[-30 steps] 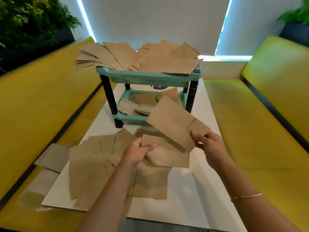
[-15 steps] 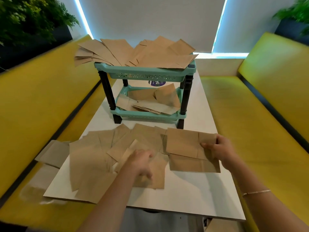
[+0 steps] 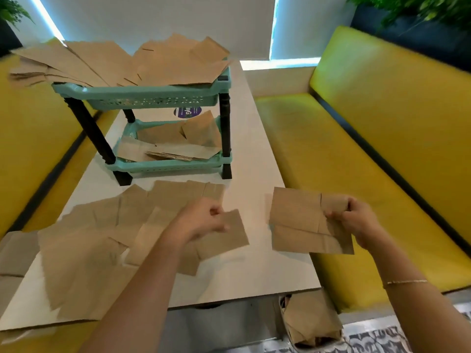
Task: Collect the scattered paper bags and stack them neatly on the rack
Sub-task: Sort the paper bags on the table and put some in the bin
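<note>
The right hand [image 3: 356,220] pinches a small sheaf of flat brown paper bags [image 3: 303,222] by their right edge, thumb on top, holding them over the worktop's right rim. The left hand [image 3: 201,220] has its grip closed on the corner of another bag [image 3: 224,233] that appears to be lifted slightly off the pile, though the blur makes this uncertain.

These bags look very light, thin and floppy, so they probably sag from a one-edge pinch and slide over one another; taking them near the folded bottom, where the paper is doubled, or squaring them between both hands should give better control.

More loose bags [image 3: 102,238] fan over the left half of the worktop [image 3: 267,271], some overhanging its near-left edge. The teal rack [image 3: 153,98] stands farther back; its top tier is heaped untidily with bags jutting past the left side, and the lower tier [image 3: 168,165] holds a few more. The bare strip of worktop to the right of the rack leaves room to approach.
</note>
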A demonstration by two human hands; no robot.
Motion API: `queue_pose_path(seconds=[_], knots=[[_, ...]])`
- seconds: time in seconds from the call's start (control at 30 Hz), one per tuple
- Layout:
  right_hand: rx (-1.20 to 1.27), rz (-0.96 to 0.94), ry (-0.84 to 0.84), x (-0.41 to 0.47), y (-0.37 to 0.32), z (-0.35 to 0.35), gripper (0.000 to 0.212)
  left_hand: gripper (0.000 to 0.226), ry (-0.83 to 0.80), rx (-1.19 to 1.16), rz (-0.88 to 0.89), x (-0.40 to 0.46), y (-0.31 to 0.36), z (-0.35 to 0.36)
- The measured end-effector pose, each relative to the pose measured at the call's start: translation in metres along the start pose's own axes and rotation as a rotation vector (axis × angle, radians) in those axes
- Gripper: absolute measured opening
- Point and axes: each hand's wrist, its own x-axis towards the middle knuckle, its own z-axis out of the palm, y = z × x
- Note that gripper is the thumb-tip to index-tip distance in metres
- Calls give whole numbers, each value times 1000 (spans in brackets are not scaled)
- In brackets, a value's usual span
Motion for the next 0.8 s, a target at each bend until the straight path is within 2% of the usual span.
queue_pose_path(seconds=[0.13,0.23,0.4,0.53,0.63,0.8], knots=[[-156,94,159,6,45,-34,30,10,168,-285,153,10,56,10],[-250,111,208,8,85,-53,31,9,267,-487,174,23,88,34],[-526,177,54,4,148,-44,42,15,210,-526,149,31,123,85],[-633,201,-79,4,180,-19,46,17,167,-532,148,33,132,117],[-667,160,-176,8,193,-3,45,13,172,-517,149,37,134,132],[-611,113,-207,20,194,2,39,15,177,-456,139,41,135,149]])
